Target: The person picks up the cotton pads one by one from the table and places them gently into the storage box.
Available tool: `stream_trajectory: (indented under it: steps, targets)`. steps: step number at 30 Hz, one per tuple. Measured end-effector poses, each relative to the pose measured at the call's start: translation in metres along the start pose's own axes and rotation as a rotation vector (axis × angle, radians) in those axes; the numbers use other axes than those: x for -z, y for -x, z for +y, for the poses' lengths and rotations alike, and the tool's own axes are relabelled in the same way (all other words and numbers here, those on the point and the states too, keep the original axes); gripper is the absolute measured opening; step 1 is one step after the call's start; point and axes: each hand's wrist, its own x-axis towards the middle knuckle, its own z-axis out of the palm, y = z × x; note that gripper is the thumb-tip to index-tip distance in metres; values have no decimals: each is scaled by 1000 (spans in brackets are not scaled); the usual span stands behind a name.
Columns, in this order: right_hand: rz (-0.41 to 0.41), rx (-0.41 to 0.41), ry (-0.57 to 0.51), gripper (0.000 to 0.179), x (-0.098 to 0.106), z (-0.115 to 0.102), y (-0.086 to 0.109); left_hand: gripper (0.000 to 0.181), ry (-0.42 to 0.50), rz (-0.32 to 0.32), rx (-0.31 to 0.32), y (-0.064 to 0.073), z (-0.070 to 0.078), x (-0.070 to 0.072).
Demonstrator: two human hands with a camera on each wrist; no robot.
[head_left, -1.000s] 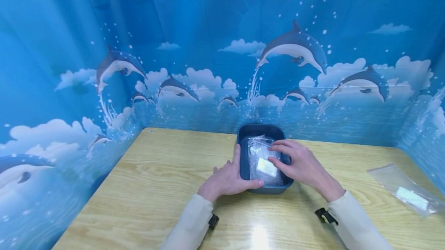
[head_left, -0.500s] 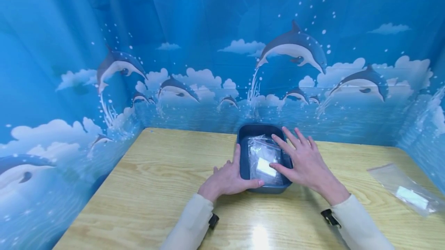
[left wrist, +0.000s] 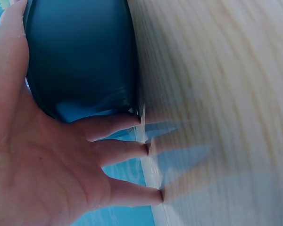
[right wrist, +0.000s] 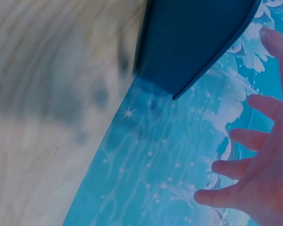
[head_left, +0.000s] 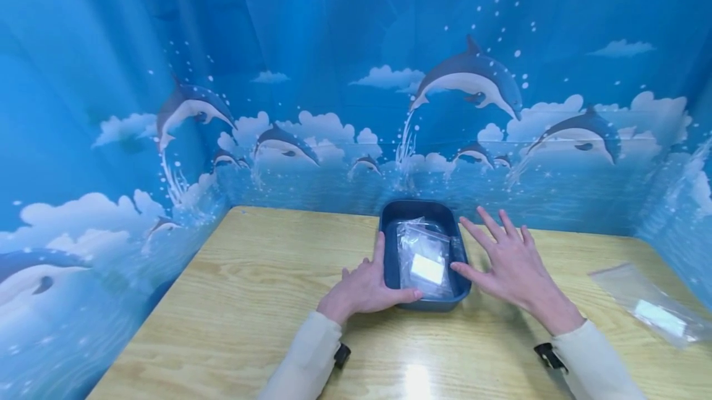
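Observation:
A dark blue rectangular bin (head_left: 432, 305) stands near the far edge of the table. Inside it lie clear zip bags (head_left: 424, 245), the top one bearing a white patch (head_left: 427, 269). My left hand (head_left: 364, 287) rests against the bin's near left corner, thumb along the front and index finger along the left side. In the left wrist view its other fingers (left wrist: 125, 149) are straight, with tips at the tabletop beside the bin wall (left wrist: 85, 56). My right hand (head_left: 514, 270) is spread at the bin's right side, holding nothing; the right wrist view shows its fingers (right wrist: 249, 139) apart from the bin.
On the right of the wooden table (head_left: 267, 276) lies another clear zip bag (head_left: 628, 282) with a white patch (head_left: 660, 318). A blue curtain (head_left: 334, 78) printed with dolphins hangs behind the table and at its sides.
My right hand has moved from above the bags out to the right of the bin, its fingers spreading. The left hand and the bin have stayed in place.

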Motion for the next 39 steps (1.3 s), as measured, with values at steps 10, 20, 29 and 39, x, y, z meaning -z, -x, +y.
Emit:
stream_trajectory:
  steps: [10, 20, 29, 39]
  targets:
    - [48, -24, 9, 87, 1, 18, 15, 134, -3, 6, -3, 0, -1, -1]
    - [71, -44, 22, 91, 8, 38, 32, 135, -4, 5, -6, 1, -1, 0]
    - [40, -88, 60, 92, 10, 57, 47, 134, -2, 11, -13, 1, -1, -1]
    - [-6, -156, 78, 93, 13, 79, 65, 134, -7, 6, -6, 0, -2, 0]
